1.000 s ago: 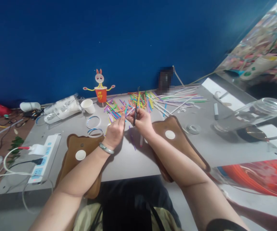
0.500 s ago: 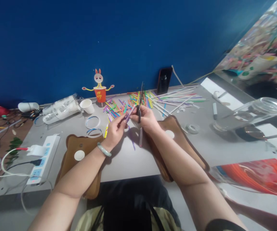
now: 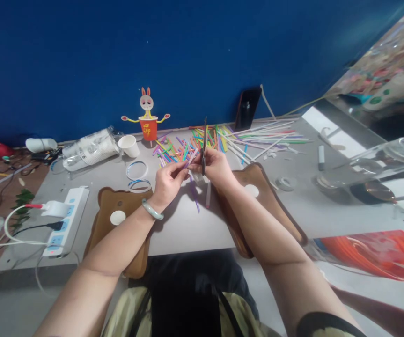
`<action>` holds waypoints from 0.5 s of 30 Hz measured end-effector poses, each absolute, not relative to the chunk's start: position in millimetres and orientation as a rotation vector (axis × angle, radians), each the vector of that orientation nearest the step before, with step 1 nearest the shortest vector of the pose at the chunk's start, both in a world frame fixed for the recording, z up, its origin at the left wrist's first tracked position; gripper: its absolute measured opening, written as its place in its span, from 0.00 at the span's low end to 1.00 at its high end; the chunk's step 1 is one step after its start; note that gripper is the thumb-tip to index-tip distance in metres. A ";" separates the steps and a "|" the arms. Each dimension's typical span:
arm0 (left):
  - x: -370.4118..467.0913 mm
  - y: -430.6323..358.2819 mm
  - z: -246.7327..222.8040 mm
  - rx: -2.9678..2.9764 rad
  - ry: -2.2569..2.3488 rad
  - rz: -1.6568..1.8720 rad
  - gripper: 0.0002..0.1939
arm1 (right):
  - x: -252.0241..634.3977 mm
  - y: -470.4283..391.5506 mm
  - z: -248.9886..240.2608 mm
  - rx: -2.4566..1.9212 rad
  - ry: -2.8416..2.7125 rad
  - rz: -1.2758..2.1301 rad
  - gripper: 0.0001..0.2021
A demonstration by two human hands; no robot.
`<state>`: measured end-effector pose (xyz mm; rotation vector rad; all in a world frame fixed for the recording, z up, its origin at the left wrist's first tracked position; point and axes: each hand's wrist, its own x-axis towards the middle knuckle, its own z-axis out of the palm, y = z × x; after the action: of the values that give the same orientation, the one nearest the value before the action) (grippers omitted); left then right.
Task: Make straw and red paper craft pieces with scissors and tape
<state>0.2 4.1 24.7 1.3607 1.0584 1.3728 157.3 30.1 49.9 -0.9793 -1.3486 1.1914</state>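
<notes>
My left hand (image 3: 166, 186), with a pale bangle at the wrist, pinches a short purple straw (image 3: 192, 157) between thumb and fingertips. Close beside it, my right hand (image 3: 219, 171) is closed on dark scissors (image 3: 204, 146), their blades pointing up and away from me. The right fingertips reach the straw too. Behind both hands lies a heap of cut coloured straw pieces (image 3: 173, 152). Below them on the table are a thin purple strip (image 3: 194, 195) and a pinkish piece (image 3: 208, 194).
A red paper-cup rabbit figure (image 3: 148, 128), a white paper cup (image 3: 129, 146) and wrapped cups (image 3: 91, 150) stand back left. A phone (image 3: 247, 108) leans on the blue wall. Brown pads (image 3: 117, 238) flank the middle; a power strip (image 3: 66, 222) lies left, a clear jar (image 3: 370, 164) right.
The view has shifted slightly. My hands have come a little closer together, and the purple straw shows less between the fingers. The scissors stay in my right hand, now more upright.
</notes>
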 end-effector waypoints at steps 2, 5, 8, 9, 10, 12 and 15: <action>1.2 4.1 22.5 1.324 1.074 1.355 0.18 | 157.5 29.9 50.0 -0.988 -1.358 1.178 0.18; 0.9 5.5 23.0 1.230 1.030 1.263 0.19 | 157.5 30.1 49.6 -0.995 -1.362 1.148 0.19; -1.8 7.9 28.4 1.158 0.927 1.109 0.18 | 157.8 30.7 49.6 -1.002 -1.377 1.127 0.19; -2.8 8.5 30.5 1.136 0.896 1.060 0.19 | 158.1 30.9 49.8 -1.002 -1.382 1.127 0.19; -3.6 8.9 32.4 1.117 0.874 1.024 0.19 | 158.4 31.0 50.2 -1.001 -1.384 1.133 0.19; -4.3 8.9 34.7 1.096 0.859 1.004 0.21 | 159.2 30.9 51.0 -0.990 -1.374 1.163 0.19; -3.3 7.7 33.7 1.122 0.879 1.067 0.22 | 160.2 30.4 51.7 -0.976 -1.369 1.187 0.19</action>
<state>-3.3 7.7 33.7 1.1222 0.8792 1.0666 160.2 30.4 51.7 -0.9763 -1.3690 1.1871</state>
